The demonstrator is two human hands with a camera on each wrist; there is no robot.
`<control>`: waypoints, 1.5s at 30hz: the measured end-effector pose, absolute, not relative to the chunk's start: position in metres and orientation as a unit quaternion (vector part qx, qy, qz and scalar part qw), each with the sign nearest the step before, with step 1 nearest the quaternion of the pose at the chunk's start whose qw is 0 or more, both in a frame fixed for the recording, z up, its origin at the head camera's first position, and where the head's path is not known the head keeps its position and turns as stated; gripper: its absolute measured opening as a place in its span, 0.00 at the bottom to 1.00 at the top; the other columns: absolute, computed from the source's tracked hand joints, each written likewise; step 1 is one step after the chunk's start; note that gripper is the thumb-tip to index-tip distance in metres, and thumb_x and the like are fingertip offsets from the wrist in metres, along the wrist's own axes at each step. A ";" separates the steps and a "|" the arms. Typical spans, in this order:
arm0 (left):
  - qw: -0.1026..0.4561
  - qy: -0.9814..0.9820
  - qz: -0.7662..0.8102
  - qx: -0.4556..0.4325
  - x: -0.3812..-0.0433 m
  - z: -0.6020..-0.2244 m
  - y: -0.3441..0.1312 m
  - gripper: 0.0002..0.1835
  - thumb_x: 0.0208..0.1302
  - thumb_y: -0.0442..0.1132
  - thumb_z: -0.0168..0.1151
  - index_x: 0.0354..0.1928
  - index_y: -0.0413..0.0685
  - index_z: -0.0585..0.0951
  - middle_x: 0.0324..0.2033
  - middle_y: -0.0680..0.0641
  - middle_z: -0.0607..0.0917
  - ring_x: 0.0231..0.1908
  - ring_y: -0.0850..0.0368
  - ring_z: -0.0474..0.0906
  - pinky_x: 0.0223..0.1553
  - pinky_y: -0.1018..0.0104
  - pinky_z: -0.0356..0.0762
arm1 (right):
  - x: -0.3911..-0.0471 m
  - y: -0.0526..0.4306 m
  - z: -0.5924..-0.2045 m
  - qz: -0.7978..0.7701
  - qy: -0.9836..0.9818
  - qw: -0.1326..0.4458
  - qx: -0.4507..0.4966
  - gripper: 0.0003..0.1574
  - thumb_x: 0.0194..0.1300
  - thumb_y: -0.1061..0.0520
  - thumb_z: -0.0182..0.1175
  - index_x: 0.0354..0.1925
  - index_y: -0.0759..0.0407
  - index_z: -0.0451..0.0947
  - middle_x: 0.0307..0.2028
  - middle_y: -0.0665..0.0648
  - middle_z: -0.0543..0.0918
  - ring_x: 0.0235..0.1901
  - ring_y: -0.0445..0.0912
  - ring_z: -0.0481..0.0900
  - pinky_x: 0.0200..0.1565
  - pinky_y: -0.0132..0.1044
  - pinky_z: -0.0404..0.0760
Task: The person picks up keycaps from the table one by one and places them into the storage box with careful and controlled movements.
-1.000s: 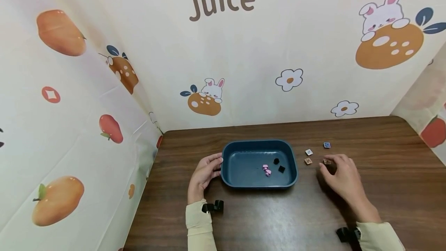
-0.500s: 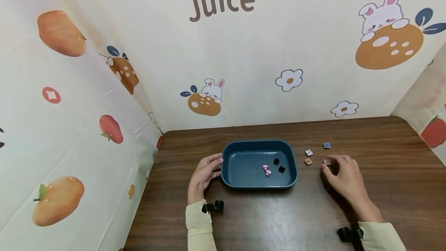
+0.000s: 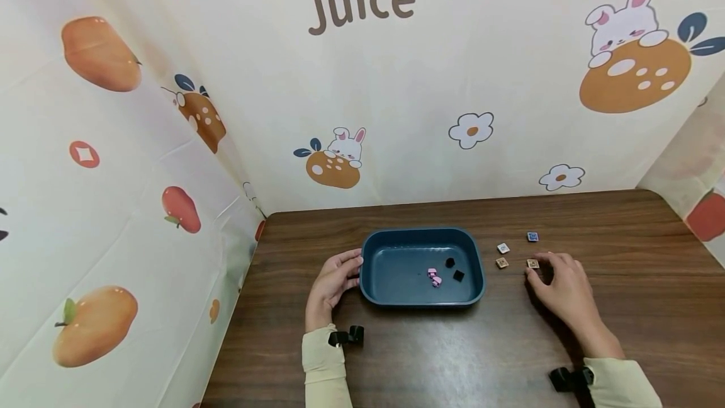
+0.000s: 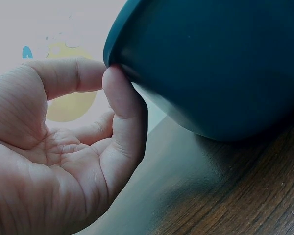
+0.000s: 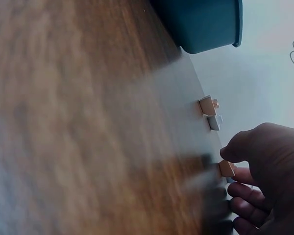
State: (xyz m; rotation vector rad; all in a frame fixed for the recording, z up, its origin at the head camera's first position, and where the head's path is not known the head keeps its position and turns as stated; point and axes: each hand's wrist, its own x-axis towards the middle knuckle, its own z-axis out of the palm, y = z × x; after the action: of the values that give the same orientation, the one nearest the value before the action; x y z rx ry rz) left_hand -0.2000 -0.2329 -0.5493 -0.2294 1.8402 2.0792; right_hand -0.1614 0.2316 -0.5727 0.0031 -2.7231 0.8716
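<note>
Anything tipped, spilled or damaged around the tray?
Nothing stands out. The dark blue rectangular tray sits upright, with no visible damage or spill. Inside lie two small pink pieces and two small black pieces; to its right lie four small square pieces in tan, white and blue.

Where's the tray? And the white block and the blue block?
Tray (image 3: pixel 393 272): head view, on its bare floor.
White block (image 3: pixel 503 248): head view, on its top.
Blue block (image 3: pixel 532 237): head view, on its top.
</note>
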 end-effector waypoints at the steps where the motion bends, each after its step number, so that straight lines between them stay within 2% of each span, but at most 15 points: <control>1: 0.176 0.649 0.736 -0.084 -0.200 -0.549 -0.233 0.25 0.77 0.38 0.61 0.70 0.32 0.74 0.41 0.53 0.88 0.39 0.63 0.85 0.37 0.70 0.85 | -0.162 0.232 -0.573 0.301 -0.943 0.140 0.001 0.23 0.65 0.58 0.69 0.55 0.69 0.81 0.53 0.78 0.79 0.51 0.72 0.73 0.46 0.68 0.71; 8: 0.176 0.650 0.735 -0.083 -0.200 -0.550 -0.233 0.25 0.77 0.38 0.61 0.70 0.32 0.74 0.41 0.53 0.88 0.39 0.62 0.85 0.38 0.69 0.85 | -0.163 0.231 -0.575 0.297 -0.944 0.146 -0.001 0.21 0.64 0.59 0.70 0.52 0.71 0.82 0.51 0.78 0.80 0.50 0.71 0.74 0.48 0.67 0.71; 15: 0.179 0.651 0.733 -0.081 -0.200 -0.549 -0.233 0.25 0.77 0.38 0.60 0.70 0.32 0.74 0.41 0.54 0.88 0.40 0.63 0.85 0.38 0.69 0.85 | -0.162 0.231 -0.576 0.301 -0.941 0.156 -0.002 0.16 0.68 0.58 0.66 0.48 0.71 0.84 0.50 0.78 0.80 0.50 0.71 0.74 0.49 0.66 0.70; 26: 0.184 0.651 0.732 -0.085 -0.200 -0.548 -0.232 0.25 0.78 0.37 0.59 0.71 0.33 0.74 0.41 0.54 0.88 0.39 0.63 0.85 0.38 0.70 0.85 | -0.160 0.232 -0.576 0.303 -0.942 0.143 -0.002 0.18 0.67 0.58 0.68 0.50 0.69 0.83 0.52 0.77 0.79 0.51 0.70 0.73 0.48 0.66 0.70; 45: 0.183 0.650 0.733 -0.085 -0.200 -0.549 -0.233 0.25 0.77 0.37 0.60 0.70 0.31 0.74 0.40 0.54 0.87 0.39 0.63 0.84 0.37 0.71 0.85 | -0.159 0.233 -0.578 0.308 -0.940 0.145 0.000 0.14 0.65 0.60 0.68 0.45 0.70 0.84 0.51 0.78 0.80 0.51 0.72 0.73 0.49 0.68 0.71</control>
State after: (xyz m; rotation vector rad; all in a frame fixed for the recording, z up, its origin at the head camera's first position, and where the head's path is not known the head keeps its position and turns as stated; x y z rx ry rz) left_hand -0.2003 -0.2332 -0.5487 -0.2399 1.8330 2.0667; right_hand -0.1593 0.2332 -0.5780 0.0013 -2.7082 0.8873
